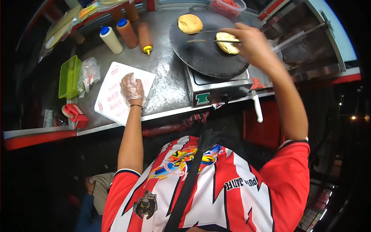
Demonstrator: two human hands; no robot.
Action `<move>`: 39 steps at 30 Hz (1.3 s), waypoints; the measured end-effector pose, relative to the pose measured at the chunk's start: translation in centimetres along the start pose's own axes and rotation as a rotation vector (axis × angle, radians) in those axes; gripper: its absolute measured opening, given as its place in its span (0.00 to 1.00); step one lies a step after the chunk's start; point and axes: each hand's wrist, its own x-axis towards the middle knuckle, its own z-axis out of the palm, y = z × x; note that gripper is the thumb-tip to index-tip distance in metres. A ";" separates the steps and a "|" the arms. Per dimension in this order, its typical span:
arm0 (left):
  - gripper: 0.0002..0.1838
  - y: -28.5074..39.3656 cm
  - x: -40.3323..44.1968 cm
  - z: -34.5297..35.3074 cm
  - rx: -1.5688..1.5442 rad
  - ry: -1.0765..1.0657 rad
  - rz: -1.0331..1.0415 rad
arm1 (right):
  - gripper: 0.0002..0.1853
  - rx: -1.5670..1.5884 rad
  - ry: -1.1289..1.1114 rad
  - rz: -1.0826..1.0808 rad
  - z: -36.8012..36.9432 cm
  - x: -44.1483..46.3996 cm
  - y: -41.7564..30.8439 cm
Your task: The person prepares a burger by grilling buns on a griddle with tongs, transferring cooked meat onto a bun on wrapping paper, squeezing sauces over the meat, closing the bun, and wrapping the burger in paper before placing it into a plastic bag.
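My right hand (249,44) grips a pair of thin metal tongs (206,41) above a round black griddle (208,63). The tongs' two arms are apart, and one passes in front of a pale bun half (227,43). A browner bun half (189,24) lies at the griddle's far left edge. My left hand (132,87), in a clear plastic glove, rests on a stack of white printed wrapping papers (110,94). Its fingers are curled in, with a bit of white showing among them that I cannot make out.
Several squeeze bottles, among them a white-sauce bottle (111,40), stand behind the papers. A green basket (69,79), plastic bag (90,73) and red tape dispenser (76,116) are at left. A knife (256,106) juts over the counter edge beside the stove (216,91).
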 end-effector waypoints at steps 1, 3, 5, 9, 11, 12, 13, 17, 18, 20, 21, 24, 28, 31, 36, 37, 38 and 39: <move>0.18 -0.1 0.1 0.0 -0.007 -0.006 -0.005 | 0.27 0.046 -0.001 -0.055 1.9 0.3 -0.5; 0.18 0.0 0.4 0.1 -0.021 -0.004 -0.001 | 0.29 -0.062 -0.146 -0.083 1.2 -1.3 0.6; 0.19 -0.4 0.0 0.2 -0.027 0.021 0.015 | 0.30 -0.162 -0.333 -0.053 -4.6 -4.3 2.0; 0.19 -0.3 -0.1 0.2 -0.005 0.017 0.034 | 0.31 -0.207 -0.351 0.068 -9.7 -5.5 2.0; 0.19 -0.3 0.0 0.1 -0.008 0.013 0.032 | 0.27 -0.073 -0.036 -0.067 -5.4 -4.1 3.2; 0.19 -0.3 0.0 0.0 0.007 0.009 0.029 | 0.24 0.040 -0.014 0.001 -3.8 -3.5 1.3; 0.19 -0.3 -0.1 0.0 0.021 0.007 0.029 | 0.24 0.047 -0.046 0.010 -0.6 -3.2 2.4; 0.18 -0.4 -0.1 0.0 0.035 0.021 0.033 | 0.25 -0.042 -0.251 0.033 -5.0 -6.9 1.7; 0.18 -0.3 -0.1 0.0 0.037 0.022 0.034 | 0.26 -0.059 -0.300 0.085 -7.4 -8.1 2.5; 0.18 -0.2 0.0 0.2 0.040 0.017 -0.006 | 0.28 0.066 -0.200 0.196 -9.1 -9.6 4.7; 0.19 -0.2 -0.1 0.2 0.044 0.014 -0.012 | 0.27 0.120 -0.073 0.257 -8.1 -9.9 5.6; 0.19 0.0 -0.3 0.1 0.064 -0.008 -0.030 | 0.25 0.075 0.398 0.116 3.0 -11.0 10.5; 0.19 -0.6 -0.2 0.7 0.106 -0.009 -0.039 | 0.26 -0.003 0.263 0.186 5.3 -12.2 10.1; 0.19 -0.4 -0.4 0.5 0.120 -0.008 -0.003 | 0.26 0.101 0.252 0.159 5.1 -12.4 11.4; 0.18 -1.6 0.4 0.7 0.035 -0.034 -0.021 | 0.23 0.153 0.253 0.161 4.3 -12.3 12.7; 0.16 -2.2 1.9 0.7 -0.186 -0.075 -0.154 | 0.23 0.225 0.302 0.161 3.3 -11.9 12.5; 0.15 -2.8 4.1 0.7 -0.108 -0.011 -0.036 | 0.23 0.298 0.351 0.166 2.5 -11.5 12.1; 0.14 0.9 7.5 -0.8 0.018 -0.010 -0.018 | 0.20 0.379 0.344 0.203 2.0 -10.7 11.5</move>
